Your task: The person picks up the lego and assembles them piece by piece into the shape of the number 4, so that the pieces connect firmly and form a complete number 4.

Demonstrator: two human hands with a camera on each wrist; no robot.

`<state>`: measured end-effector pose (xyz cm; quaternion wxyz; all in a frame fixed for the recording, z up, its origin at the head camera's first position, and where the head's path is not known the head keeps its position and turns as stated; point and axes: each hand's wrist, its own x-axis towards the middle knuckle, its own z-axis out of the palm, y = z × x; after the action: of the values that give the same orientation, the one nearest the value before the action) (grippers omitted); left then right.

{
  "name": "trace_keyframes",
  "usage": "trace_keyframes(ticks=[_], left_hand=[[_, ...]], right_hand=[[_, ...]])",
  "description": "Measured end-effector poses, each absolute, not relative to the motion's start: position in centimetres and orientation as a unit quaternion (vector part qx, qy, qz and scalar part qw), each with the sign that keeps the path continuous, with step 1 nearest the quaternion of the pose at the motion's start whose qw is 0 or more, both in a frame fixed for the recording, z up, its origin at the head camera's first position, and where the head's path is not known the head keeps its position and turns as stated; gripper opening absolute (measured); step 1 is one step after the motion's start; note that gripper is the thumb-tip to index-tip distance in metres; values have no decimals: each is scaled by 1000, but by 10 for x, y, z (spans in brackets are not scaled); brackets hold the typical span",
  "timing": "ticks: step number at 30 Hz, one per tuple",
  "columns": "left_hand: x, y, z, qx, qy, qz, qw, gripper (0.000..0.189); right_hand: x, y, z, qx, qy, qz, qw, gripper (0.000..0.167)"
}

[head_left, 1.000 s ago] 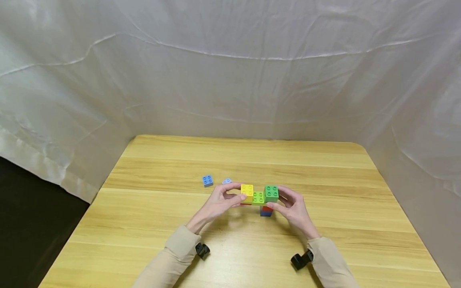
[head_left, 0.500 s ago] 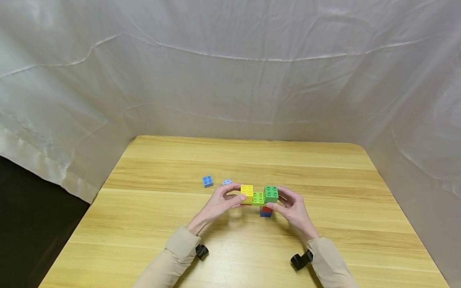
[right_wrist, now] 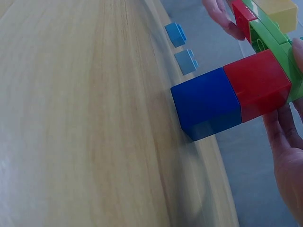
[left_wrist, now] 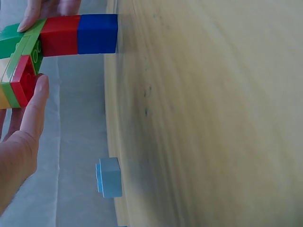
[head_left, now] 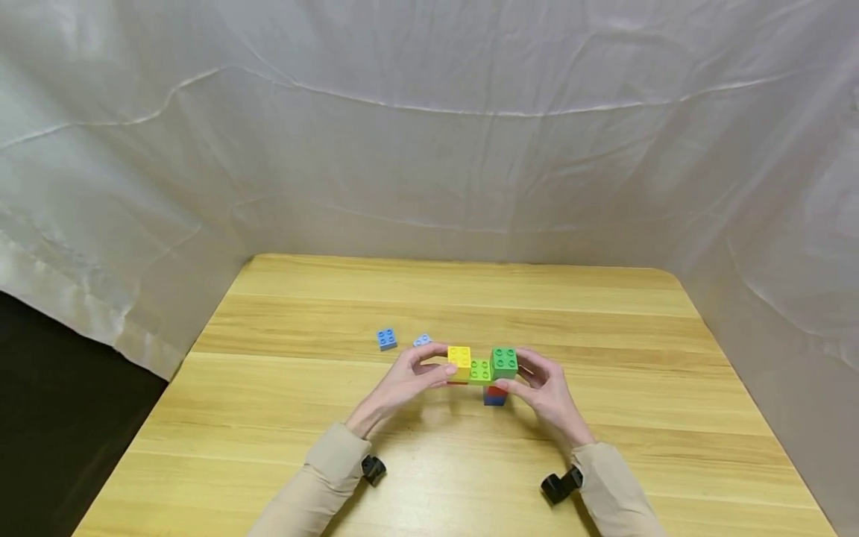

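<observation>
A bridge-like build of toy building bricks stands between the two hands. Its column is a blue brick (right_wrist: 208, 105) at the table with a red brick (right_wrist: 258, 85) on top. A light green piece (head_left: 480, 371) runs leftward from above the column. On its right end sits a green brick (head_left: 505, 362), on its left end a yellow brick (head_left: 459, 362). Beneath the left end is a thinner red brick (left_wrist: 22, 84), raised off the table. My left hand (head_left: 409, 379) pinches the yellow-brick end between thumb and fingers. My right hand (head_left: 546, 389) grips the green-brick end.
Behind the left hand, a loose blue brick (head_left: 386, 339) and a light blue brick (head_left: 422, 340) lie on the wooden table (head_left: 282, 343). Pale cloth (head_left: 429, 149) hangs around the table's back and sides.
</observation>
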<state>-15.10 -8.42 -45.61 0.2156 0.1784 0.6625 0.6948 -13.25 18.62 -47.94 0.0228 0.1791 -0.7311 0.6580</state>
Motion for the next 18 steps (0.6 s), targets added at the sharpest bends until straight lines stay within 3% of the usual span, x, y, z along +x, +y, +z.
trace_keyframes(ticks=[6,11,18], left_hand=[[-160,-94,-462,198,686,682,161,48],[-174,-100,-467,150,716,674,100,42],[-188,-106,-473,113,761,635,68,55]], right_hand=[[-132,186,-479,181,-724,665,10,49],[-132,186,-480,181,-721,669,9,50],[-131,186,-480,176,-721,670,7,51]])
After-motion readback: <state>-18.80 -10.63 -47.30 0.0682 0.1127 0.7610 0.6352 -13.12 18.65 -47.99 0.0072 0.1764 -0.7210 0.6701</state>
